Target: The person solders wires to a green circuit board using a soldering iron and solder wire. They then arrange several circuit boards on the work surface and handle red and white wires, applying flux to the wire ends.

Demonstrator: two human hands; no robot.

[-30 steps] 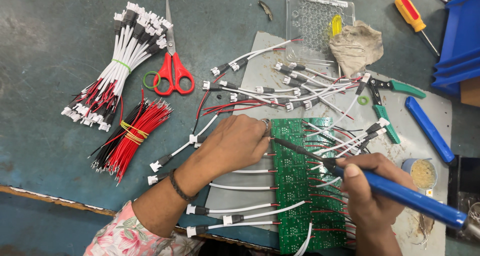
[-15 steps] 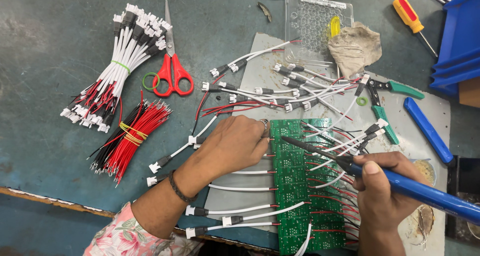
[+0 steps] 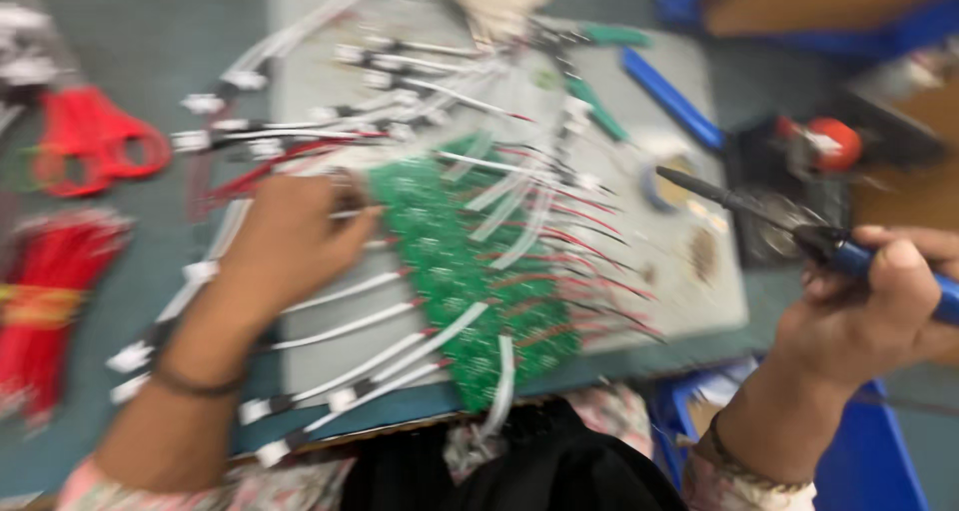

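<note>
Cluttering grey tabletop (image 3: 150, 31): wires, red scissors (image 3: 90, 141). Pressing left hand (image 3: 290, 236), fingers together, onto green circuit board (image 3: 450, 271); gripping soldering iron (image 3: 799, 231) in right hand (image 3: 879, 311), fingers curled.

The circuit board (image 3: 455, 271) lies in the middle of the frame on a mat (image 3: 689, 271) that covers the centre of the table (image 3: 130, 41). Wires (image 3: 350, 321) fan out from the board to the left and right. The left hand (image 3: 290, 236) rests on the mat at the board's left edge. The right hand (image 3: 879, 311) is at the right edge of the frame, off the mat, holding a soldering iron (image 3: 739, 206) whose tip points up and left over the mat's right part. Scissors (image 3: 95, 146) lie at the left edge, with a wire bundle (image 3: 50, 301) below them. Pliers (image 3: 599, 96) and a handled tool (image 3: 669, 96) lie on the mat's upper right.
</note>
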